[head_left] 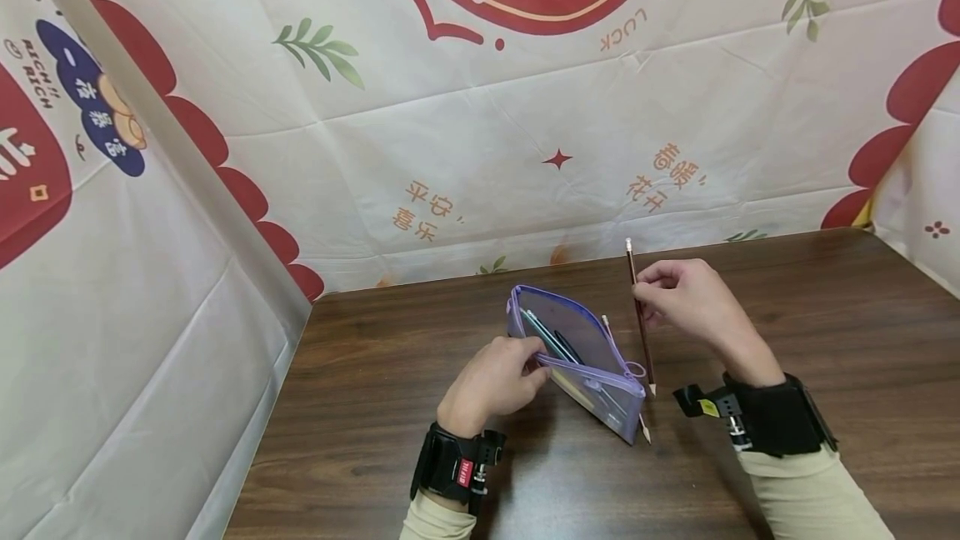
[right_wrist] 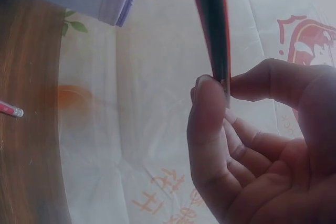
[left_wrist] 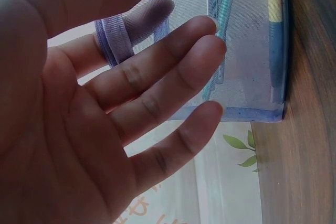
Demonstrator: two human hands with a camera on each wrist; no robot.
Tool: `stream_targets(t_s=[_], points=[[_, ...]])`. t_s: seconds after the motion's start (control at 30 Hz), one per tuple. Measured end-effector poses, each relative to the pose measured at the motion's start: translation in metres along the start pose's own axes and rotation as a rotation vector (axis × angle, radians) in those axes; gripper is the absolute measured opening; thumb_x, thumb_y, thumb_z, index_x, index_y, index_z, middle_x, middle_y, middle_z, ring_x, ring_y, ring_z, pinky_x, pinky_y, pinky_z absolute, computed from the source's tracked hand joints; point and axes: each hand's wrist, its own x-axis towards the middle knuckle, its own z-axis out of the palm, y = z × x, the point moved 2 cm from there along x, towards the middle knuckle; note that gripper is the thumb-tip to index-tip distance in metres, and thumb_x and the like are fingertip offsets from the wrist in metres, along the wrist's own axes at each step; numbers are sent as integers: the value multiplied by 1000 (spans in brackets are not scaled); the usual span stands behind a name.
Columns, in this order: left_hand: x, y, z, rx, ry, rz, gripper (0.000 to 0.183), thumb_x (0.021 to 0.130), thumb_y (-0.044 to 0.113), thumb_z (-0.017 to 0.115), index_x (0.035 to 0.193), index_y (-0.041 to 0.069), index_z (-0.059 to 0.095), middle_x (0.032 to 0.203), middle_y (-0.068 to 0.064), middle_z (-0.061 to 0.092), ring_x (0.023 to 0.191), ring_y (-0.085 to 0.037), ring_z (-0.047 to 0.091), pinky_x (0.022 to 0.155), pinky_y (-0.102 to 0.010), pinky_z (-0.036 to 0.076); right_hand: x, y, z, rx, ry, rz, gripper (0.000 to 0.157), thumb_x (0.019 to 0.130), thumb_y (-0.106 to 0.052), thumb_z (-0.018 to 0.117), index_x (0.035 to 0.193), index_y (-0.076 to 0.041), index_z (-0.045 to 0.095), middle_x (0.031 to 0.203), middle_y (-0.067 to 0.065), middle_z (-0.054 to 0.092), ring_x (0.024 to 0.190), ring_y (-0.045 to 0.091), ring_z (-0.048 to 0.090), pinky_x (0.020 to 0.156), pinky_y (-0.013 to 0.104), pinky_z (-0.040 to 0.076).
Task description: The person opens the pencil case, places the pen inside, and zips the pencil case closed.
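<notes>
A purple mesh pencil case [head_left: 611, 377] stands on the table, its zipped mouth gaping. My left hand [head_left: 491, 382] grips its near rim; in the left wrist view one finger [left_wrist: 152, 19] shows through the mesh, inside the case, while the other fingers stay outside. Teal pens [head_left: 546, 332] and a black pen [head_left: 567, 348] lie in it, along with a yellow-and-blue one [left_wrist: 275, 30]. To the right of the case, my right hand [head_left: 693, 302] pinches a dark, red-striped pencil [right_wrist: 210, 24] between thumb and forefinger, nearly upright, eraser end up and sharpened point down.
A second pencil with a pink end [right_wrist: 9, 109] lies on the table beside the case, partly hidden behind it; its sharpened tip [head_left: 646, 433] sticks out. The brown wooden table [head_left: 360, 440] is bordered by a printed white cloth [head_left: 480, 115] at the back and sides.
</notes>
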Motion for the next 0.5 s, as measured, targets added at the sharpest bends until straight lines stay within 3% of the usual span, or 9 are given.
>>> stream_targets(t_s=[0.5], points=[[0,0,0,-19,-1,-1,12,90,22,61,92,11,65,69,3,56,53,-4,45,46,-19,36,0,-2,-2,66,93,-39,32,92,-23,58,101,6,64,79,16,70,61,18,67,54,26,56]])
